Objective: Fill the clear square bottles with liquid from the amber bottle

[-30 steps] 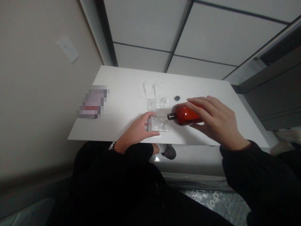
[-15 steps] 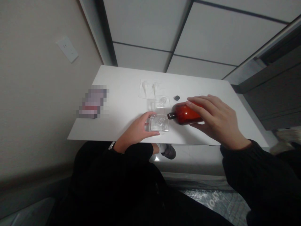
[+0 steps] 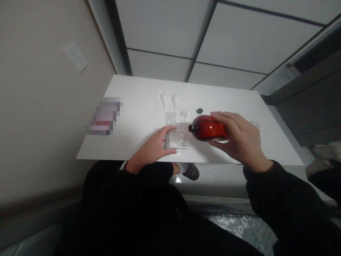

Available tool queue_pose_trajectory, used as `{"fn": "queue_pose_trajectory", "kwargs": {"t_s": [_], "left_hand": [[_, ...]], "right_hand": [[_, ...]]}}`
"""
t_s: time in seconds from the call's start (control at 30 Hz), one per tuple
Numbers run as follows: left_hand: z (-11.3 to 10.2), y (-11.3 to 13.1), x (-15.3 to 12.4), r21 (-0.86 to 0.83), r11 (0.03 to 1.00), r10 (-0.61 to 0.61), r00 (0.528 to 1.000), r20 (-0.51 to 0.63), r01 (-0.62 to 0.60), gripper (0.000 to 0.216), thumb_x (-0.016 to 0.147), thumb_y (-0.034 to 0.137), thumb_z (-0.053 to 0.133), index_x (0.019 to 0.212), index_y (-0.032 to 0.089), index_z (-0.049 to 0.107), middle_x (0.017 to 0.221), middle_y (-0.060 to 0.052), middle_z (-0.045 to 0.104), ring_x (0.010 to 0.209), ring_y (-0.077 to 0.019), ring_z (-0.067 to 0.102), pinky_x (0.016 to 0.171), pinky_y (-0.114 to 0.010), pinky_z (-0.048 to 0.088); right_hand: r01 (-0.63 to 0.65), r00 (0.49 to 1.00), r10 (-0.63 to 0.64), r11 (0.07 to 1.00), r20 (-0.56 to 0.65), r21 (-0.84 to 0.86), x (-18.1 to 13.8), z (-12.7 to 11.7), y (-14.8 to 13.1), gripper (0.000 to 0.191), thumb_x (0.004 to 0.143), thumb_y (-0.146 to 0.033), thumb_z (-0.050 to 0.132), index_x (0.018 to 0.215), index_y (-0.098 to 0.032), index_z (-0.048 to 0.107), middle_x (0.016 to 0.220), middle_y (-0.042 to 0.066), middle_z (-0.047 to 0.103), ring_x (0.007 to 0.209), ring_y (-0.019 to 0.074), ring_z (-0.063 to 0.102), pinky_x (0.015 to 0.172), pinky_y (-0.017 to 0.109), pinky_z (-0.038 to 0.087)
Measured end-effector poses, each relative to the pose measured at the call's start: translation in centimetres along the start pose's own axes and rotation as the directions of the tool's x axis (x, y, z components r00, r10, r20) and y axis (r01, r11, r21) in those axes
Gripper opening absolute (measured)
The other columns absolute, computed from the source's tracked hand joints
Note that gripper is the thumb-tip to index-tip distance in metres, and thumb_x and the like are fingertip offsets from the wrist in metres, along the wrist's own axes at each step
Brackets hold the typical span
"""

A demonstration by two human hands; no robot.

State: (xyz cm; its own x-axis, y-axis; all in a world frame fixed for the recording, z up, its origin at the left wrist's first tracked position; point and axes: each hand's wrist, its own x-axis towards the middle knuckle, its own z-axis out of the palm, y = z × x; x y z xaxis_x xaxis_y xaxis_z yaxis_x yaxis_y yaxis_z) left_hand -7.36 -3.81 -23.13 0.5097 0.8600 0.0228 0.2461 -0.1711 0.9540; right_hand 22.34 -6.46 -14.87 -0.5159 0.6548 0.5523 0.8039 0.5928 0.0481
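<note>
Over the worktop [image 3: 133,117], bottle [image 3: 209,128] tipped slightly back: pour likely easing.
Right hand [image 3: 239,137] grips it; left hand [image 3: 151,146] pinches box [image 3: 178,143].

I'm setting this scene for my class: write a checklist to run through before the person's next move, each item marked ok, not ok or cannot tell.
1. Left hand around the front clear container: ok, thumb and fingers on opposite sides.
2. Right hand gripping the red-brown bottle: ok.
3. Bottle mouth uncovered: ok; a small dark cap lies on the table.
4. Mouth lined up with the container's opening: not ok, it shows to the right.
5. Fill level in the container: cannot tell.
</note>
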Motion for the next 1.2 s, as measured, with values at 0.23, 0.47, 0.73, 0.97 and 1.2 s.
{"fn": "queue_pose_trajectory", "kwargs": {"t_s": [0.23,0.47,0.73,0.97,1.2], "left_hand": [[-3.5,-0.2,-0.9,0.184,0.982,-0.036,0.997,-0.07,0.048,0.075,0.076,0.027,0.087,0.143,0.026,0.054,0.151,-0.014,0.06,0.14,-0.0355,0.059,0.122,-0.058,0.047],[-6.1,-0.8,1.4,0.194,0.971,-0.105,0.978,-0.182,0.141,0.079,0.076,0.028,0.083,0.147,0.019,0.048,0.158,-0.022,0.049,0.142,-0.0368,0.056,0.116,-0.057,0.053],[-6.1,0.4,4.9,0.388,0.92,0.015,0.986,-0.166,0.052,0.097,0.077,0.037,0.087,0.159,0.019,0.038,0.169,-0.022,0.039,0.154,-0.0387,0.046,0.127,-0.058,0.039],[-5.2,2.1,8.7,0.593,0.792,0.166,0.986,0.016,-0.143,0.082,0.076,0.044,0.091,0.148,0.024,0.057,0.158,-0.014,0.06,0.148,-0.0355,0.055,0.128,-0.055,0.038],[-4.2,2.4,7.2,0.55,0.824,0.132,0.99,0.044,-0.135,0.073,0.079,0.038,0.085,0.146,0.023,0.059,0.146,-0.012,0.069,0.138,-0.0354,0.064,0.121,-0.055,0.045]], "right_hand": [[-0.314,0.931,0.351,0.91,-0.101,0.27,-2.8,2.1,-0.2,0.074,0.084,-0.057,0.085,0.144,-0.023,0.057,0.128,0.015,0.076,0.11,0.0356,0.077,0.088,0.051,0.066],[-0.441,0.835,0.536,0.786,-0.122,0.433,-5.9,3.7,-0.3,0.078,0.079,-0.064,0.086,0.14,-0.023,0.058,0.127,0.015,0.076,0.108,0.0354,0.079,0.088,0.053,0.067],[-0.487,0.794,0.598,0.731,-0.105,0.479,-8.0,3.0,-0.1,0.076,0.078,-0.062,0.087,0.137,-0.023,0.059,0.124,0.016,0.077,0.104,0.0354,0.079,0.085,0.053,0.067],[-0.512,0.77,0.634,0.679,-0.069,0.526,-8.5,2.9,-0.1,0.075,0.079,-0.064,0.086,0.137,-0.025,0.057,0.125,0.015,0.077,0.108,0.0364,0.079,0.089,0.055,0.067],[-0.503,0.792,0.608,0.701,-0.054,0.505,-7.2,2.9,0.3,0.074,0.08,-0.057,0.088,0.139,-0.025,0.056,0.13,0.017,0.076,0.115,0.0382,0.078,0.095,0.058,0.066]]}}
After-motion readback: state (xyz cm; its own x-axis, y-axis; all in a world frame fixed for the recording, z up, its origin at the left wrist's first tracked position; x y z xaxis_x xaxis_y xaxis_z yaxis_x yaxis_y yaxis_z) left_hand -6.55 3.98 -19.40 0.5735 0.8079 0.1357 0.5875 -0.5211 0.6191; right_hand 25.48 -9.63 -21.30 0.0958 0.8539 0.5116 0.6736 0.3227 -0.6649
